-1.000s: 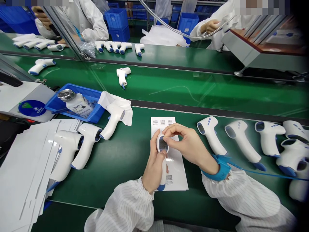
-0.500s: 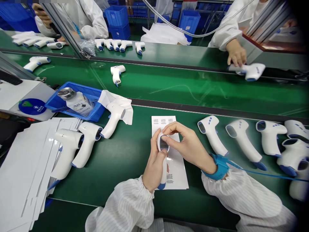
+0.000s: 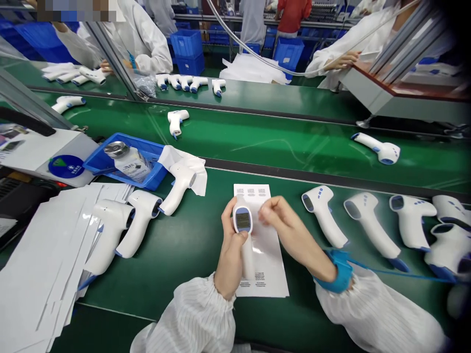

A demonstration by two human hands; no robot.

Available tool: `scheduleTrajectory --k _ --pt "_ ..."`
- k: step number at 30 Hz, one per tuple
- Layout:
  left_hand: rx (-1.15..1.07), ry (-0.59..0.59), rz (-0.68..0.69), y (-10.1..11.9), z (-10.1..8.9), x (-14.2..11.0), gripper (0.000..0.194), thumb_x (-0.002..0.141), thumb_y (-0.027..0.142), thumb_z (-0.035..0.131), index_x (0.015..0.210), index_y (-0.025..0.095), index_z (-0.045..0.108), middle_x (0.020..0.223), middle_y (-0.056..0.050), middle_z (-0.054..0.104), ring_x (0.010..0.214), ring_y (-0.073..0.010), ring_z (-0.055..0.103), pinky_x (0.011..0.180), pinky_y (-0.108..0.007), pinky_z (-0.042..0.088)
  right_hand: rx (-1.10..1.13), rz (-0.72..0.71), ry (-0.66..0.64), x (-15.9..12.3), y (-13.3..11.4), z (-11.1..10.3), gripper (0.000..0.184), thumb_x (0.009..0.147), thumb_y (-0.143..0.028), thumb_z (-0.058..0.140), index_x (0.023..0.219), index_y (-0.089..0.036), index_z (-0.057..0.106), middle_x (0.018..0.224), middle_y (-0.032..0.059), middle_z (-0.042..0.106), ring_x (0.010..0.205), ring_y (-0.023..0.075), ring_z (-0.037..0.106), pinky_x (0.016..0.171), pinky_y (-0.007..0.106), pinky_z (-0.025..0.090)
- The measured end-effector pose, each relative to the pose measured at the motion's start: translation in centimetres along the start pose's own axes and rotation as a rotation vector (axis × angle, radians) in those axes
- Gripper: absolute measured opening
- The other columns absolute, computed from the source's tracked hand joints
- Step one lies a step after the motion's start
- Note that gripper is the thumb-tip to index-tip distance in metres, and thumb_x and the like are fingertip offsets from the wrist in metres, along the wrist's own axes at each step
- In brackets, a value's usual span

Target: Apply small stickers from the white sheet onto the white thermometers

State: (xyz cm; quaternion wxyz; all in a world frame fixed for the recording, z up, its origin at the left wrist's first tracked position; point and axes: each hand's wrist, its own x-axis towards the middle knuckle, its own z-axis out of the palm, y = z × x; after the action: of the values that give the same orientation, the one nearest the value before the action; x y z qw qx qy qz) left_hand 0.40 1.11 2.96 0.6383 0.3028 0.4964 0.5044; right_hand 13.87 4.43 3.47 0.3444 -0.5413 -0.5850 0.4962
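Observation:
My left hand [image 3: 231, 255] is wrapped round a white infrared thermometer [image 3: 243, 219], its dark, blue-edged screen facing me and its handle pointing down. To the right of it, my right hand [image 3: 281, 220] is apart from the thermometer, thumb and fingertips drawn together. Blur hides whether anything small is pinched there. Beneath both hands lies a white printed sheet [image 3: 274, 274] with small black text. Several more infrared thermometers [image 3: 324, 215] lie on the green bench to my right. Two thermometers [image 3: 140, 223] rest at the left, and another [image 3: 179, 187] leans on a white cloth [image 3: 200, 176].
A blue tray [image 3: 154, 182] with a metal-capped bottle [image 3: 128, 162] stands at the left, behind a stack of paper [image 3: 44, 264]. Across the bench runs a green conveyor [image 3: 265, 137] carrying thermometers. Co-workers in white sleeves are beyond it. A blue wrist strap cord [image 3: 386, 272] trails right.
My right hand has pulled away rightward from the thermometer's screen, uncovering it. Across the conveyor, a co-worker's hand has let go of a thermometer, which now lies on the belt. The view has tilted up slightly.

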Motion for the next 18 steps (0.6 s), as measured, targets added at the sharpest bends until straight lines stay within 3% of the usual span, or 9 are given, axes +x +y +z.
scheduleTrajectory --k 2,4,6,9,12,15,18 --pt "-0.131 -0.016 0.011 0.9 0.0 0.3 0.063 0.090 0.022 0.042 0.148 0.035 0.024 0.139 -0.004 0.051 0.120 -0.0241 0.055 0.096 -0.037 0.048 -0.017 0.071 -0.285 -1.2 -0.4 0.3 0.022 0.085 -0.038 0.064 0.095 -0.022 0.054 0.092 0.0027 0.064 0.084 0.0188 0.062 0.074 0.032 0.052" --pt "-0.177 -0.075 0.005 1.7 0.0 0.7 0.065 0.091 0.022 0.042 0.150 0.038 0.018 0.141 -0.003 0.050 0.127 -0.0249 0.050 0.102 -0.040 0.043 -0.019 0.054 -0.441 -1.0 -0.6 0.6 0.025 0.082 -0.032 0.065 0.103 -0.022 0.054 0.097 0.0038 0.065 0.089 0.0205 0.062 0.076 0.033 0.053" --pt "-0.107 -0.101 -0.010 2.3 0.1 1.1 0.069 0.091 0.023 0.046 0.151 0.040 0.014 0.146 -0.002 0.044 0.135 -0.0252 0.041 0.109 -0.042 0.035 -0.066 -0.002 -0.345 1.5 -0.5 0.6 0.024 0.086 -0.032 0.057 0.107 -0.021 0.053 0.099 0.0052 0.064 0.091 0.0212 0.061 0.079 0.036 0.052" --pt "0.084 -0.048 -0.084 2.7 0.0 1.2 0.071 0.090 0.029 0.052 0.150 0.041 0.016 0.151 -0.004 0.037 0.144 -0.0283 0.024 0.115 -0.050 0.019 -0.271 0.009 -0.022 8.3 0.0 -0.9 0.037 0.087 -0.043 0.053 0.113 -0.016 0.051 0.095 0.0077 0.062 0.088 0.0237 0.061 0.080 0.041 0.052" --pt "0.206 -0.059 -0.152 2.9 -0.6 0.9 0.063 0.090 0.035 0.053 0.146 0.041 0.025 0.151 -0.005 0.034 0.144 -0.0316 0.021 0.113 -0.053 0.018 -0.511 -0.096 0.176 13.4 0.5 -3.5 0.048 0.086 -0.044 0.055 0.124 -0.015 0.049 0.116 0.0144 0.057 0.117 0.0319 0.052 0.098 0.050 0.044" --pt "0.234 -0.075 -0.178 2.9 -1.6 0.6 0.052 0.091 0.038 0.052 0.140 0.039 0.035 0.149 -0.005 0.035 0.140 -0.0313 0.029 0.108 -0.048 0.031 -0.646 -0.135 0.197 12.6 1.3 -5.8 0.051 0.082 -0.041 0.060 0.125 -0.016 0.052 0.132 0.0191 0.048 0.130 0.0396 0.041 0.106 0.056 0.036" --pt "0.209 -0.038 -0.158 2.7 -2.4 0.6 0.042 0.091 0.037 0.051 0.132 0.033 0.044 0.140 -0.007 0.043 0.135 -0.0303 0.037 0.096 -0.040 0.044 -0.928 -0.208 0.222 6.8 3.1 -7.8 0.051 0.087 -0.044 0.054 0.127 -0.013 0.052 0.138 0.0223 0.045 0.129 0.0408 0.041 0.102 0.055 0.040"
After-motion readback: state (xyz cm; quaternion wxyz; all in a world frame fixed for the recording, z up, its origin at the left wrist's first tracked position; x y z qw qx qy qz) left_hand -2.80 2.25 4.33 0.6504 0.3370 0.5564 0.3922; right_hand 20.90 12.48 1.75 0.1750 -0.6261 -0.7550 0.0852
